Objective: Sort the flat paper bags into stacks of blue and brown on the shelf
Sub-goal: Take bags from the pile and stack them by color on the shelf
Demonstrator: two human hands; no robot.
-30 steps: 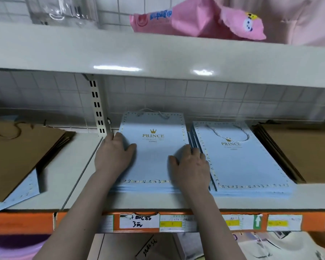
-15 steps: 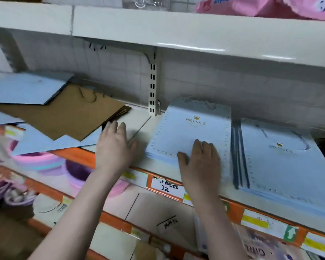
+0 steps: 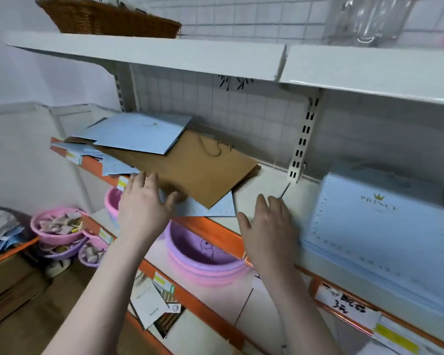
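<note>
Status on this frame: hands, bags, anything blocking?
Left hand and right hand open, holding nothing. Mixed pile of blue and brown bags unsorted; neat blue stack at right. Nothing blocking.

A shop is showing itself: price labels [image 3: 346, 304] are lining orange-edged shelves [image 3: 215, 234] carrying stacked bags [image 3: 379, 226] and basins [image 3: 203, 254].

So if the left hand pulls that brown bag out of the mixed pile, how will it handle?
The brown bag lies flat with straight edges, so probably fairly stiff and light. A blue bag rests on it and would likely slide off. The left hand is open at its front edge.
</note>
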